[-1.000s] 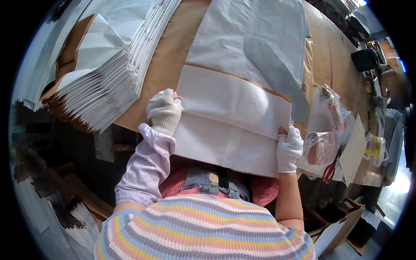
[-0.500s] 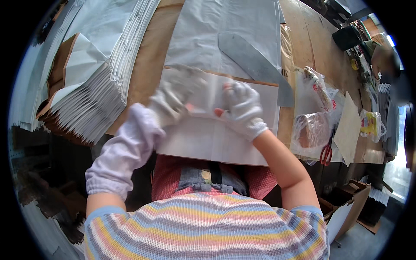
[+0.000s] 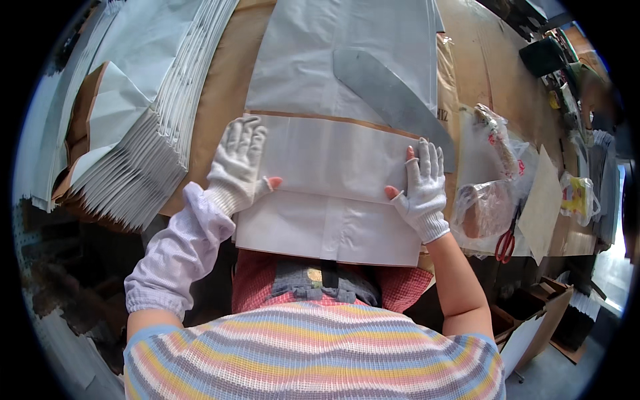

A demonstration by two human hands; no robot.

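A white paper sack [image 3: 333, 157] lies before me, its near end folded back in a flap with a brown edge along the top. My left hand [image 3: 238, 160], in a white glove with a bare thumb tip, rests flat on the flap's left side, fingers stretched. On the flap's right side my right hand [image 3: 425, 187] lies with fingers extended; its white glove leaves the thumb and one fingertip bare. Neither hand grips anything. Just beyond the flap, a grey flat plate [image 3: 393, 107] with an angled end lies across the white paper.
Stacked white paper sacks [image 3: 137, 160] with fanned, brown-lined ends fill the left. On the brown table [image 3: 490, 60] at right are a clear plastic bag [image 3: 483, 207], red-handled scissors [image 3: 505, 245] and a pale card [image 3: 541, 207]. An open cardboard box [image 3: 533, 310] stands below, right.
My hands have moved apart from the flap's middle to its two sides, and their fingers are now spread flat. The sack stays in nearly the same place.
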